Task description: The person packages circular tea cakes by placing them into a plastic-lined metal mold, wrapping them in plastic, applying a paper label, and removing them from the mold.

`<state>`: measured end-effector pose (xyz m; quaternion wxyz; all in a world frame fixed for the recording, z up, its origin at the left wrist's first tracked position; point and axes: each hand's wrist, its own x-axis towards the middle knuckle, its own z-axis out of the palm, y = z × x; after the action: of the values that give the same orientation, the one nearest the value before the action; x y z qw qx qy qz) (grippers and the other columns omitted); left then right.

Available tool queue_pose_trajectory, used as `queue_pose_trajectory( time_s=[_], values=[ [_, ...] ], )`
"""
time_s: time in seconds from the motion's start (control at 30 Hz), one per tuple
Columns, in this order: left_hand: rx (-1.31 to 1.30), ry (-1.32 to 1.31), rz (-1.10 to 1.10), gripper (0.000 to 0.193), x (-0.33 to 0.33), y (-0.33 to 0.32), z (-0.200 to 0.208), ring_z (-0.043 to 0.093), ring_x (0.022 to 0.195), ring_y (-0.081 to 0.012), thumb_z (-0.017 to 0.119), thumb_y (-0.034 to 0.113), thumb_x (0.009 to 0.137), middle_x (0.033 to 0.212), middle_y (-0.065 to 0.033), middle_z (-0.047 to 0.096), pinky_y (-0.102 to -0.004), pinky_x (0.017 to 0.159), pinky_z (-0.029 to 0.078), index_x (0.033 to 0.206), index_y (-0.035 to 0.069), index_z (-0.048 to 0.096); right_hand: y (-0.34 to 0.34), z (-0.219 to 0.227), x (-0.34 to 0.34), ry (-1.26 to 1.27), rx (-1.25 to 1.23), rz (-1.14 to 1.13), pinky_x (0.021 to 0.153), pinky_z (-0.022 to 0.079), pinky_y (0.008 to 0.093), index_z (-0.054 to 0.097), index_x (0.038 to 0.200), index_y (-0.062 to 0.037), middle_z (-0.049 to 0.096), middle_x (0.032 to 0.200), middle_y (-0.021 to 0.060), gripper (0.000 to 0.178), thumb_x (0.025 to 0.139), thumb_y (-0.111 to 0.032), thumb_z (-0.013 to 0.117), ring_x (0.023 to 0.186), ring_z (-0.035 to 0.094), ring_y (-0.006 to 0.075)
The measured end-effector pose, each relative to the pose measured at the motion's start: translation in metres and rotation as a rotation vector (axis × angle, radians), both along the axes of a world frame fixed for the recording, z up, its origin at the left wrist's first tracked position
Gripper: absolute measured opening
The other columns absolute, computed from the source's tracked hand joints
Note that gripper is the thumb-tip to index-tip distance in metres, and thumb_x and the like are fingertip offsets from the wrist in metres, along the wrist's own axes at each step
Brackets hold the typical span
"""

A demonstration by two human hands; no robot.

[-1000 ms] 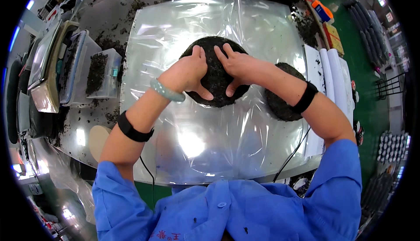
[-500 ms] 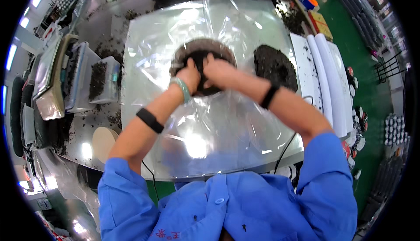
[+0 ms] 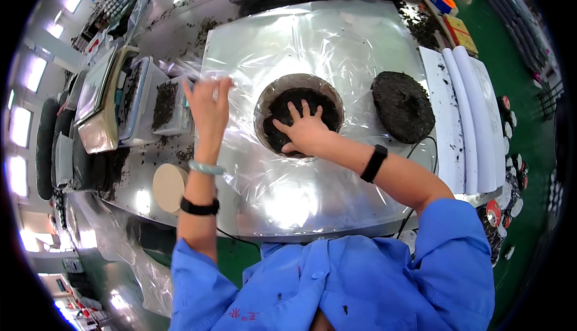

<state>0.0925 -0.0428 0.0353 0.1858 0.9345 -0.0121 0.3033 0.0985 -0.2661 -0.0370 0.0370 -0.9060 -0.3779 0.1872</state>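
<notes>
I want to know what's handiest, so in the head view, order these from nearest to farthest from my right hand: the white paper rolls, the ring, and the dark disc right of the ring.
1. Ring: nearest, with the right hand partly inside it.
2. Dark disc: to the right.
3. White paper rolls: farther right, past the disc.

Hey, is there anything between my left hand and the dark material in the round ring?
Yes, going straight across: the left side of the ring stands between your left hand and the dark material. From above, your right hand covers part of it.
</notes>
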Motion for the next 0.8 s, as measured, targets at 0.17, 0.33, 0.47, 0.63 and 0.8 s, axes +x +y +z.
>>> queue_pose_trajectory(
  time_s=[0.17, 0.33, 0.47, 0.63, 0.8],
  values=[
    [-0.012, 0.157, 0.07, 0.046, 0.045, 0.011, 0.01, 0.063, 0.065, -0.037, 0.047, 0.041, 0.102, 0.069, -0.0192, 0.064, -0.0422, 0.06, 0.049, 0.085, 0.006, 0.07, -0.003, 0.0, -0.011, -0.044, 0.008, 0.064, 0.1, 0.03, 0.0768, 0.036, 0.152, -0.0293, 0.021, 0.157, 0.0295, 0.079, 0.085, -0.06, 0.063, 0.141, 0.022, 0.0562],
    [0.094, 0.451, 0.254, 0.046, 0.048, 0.047, -0.139, 0.063, 0.076, -0.0419, 0.053, 0.046, 0.096, 0.076, -0.0199, 0.066, -0.0505, 0.069, 0.048, 0.085, 0.003, 0.066, -0.015, 0.015, -0.013, -0.006, 0.287, 0.071, 0.104, 0.037, 0.0642, 0.059, 0.134, -0.0159, 0.04, 0.147, 0.0245, 0.059, 0.084, -0.044, 0.07, 0.136, 0.039, 0.0456],
    [-0.07, 0.347, 0.308, 0.033, 0.027, 0.077, -0.094, 0.065, 0.086, -0.0312, 0.059, 0.03, 0.094, 0.099, -0.0151, 0.067, -0.0428, 0.077, 0.05, 0.111, 0.003, 0.062, -0.107, 0.054, -0.03, -0.601, 0.706, -0.31, 0.106, 0.041, 0.0497, 0.056, 0.133, -0.0063, 0.054, 0.136, 0.0176, 0.057, 0.08, -0.023, 0.073, 0.13, 0.05, 0.0352],
    [-0.121, -0.158, -0.068, 0.022, -0.013, 0.009, 0.009, 0.06, 0.102, -0.0229, 0.063, 0.005, 0.09, 0.111, -0.0096, 0.064, -0.0346, 0.086, 0.048, 0.112, 0.005, 0.065, -0.223, -0.015, -0.034, -0.724, 0.259, -0.554, 0.102, 0.046, 0.0469, 0.05, 0.14, -0.0069, 0.059, 0.133, 0.0162, 0.069, 0.074, -0.001, 0.069, 0.121, 0.058, 0.032],
    [-0.282, -0.12, -0.353, 0.039, -0.026, -0.056, 0.045, 0.058, 0.115, -0.0258, 0.071, 0.009, 0.086, 0.122, -0.0107, 0.062, -0.0366, 0.101, 0.044, 0.123, 0.003, 0.059, -0.202, 0.101, -0.021, -0.55, 1.033, -0.686, 0.089, 0.051, 0.0305, 0.052, 0.131, -0.0015, 0.067, 0.113, 0.0144, 0.045, 0.087, 0.001, 0.065, 0.098, 0.066, 0.0197]
  ],
)
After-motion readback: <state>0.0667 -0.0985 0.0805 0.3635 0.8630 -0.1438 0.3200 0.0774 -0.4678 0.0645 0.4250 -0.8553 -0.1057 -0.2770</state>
